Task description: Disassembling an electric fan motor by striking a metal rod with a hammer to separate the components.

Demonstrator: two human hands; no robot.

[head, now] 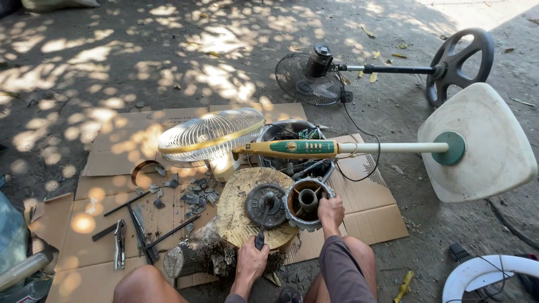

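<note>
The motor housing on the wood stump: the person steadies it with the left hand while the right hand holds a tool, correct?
Not quite: the hands are swapped. In the head view, the right hand steadies the motor housing on the wood stump, while the left hand holds the dark-handled tool.

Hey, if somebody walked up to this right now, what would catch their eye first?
Probably the cream and green standing fan lying on its side across the cardboard, its wire cage at the left. Just below, the right hand steadies a round motor housing on a log stump, while the left hand grips a dark-handled tool.
</note>
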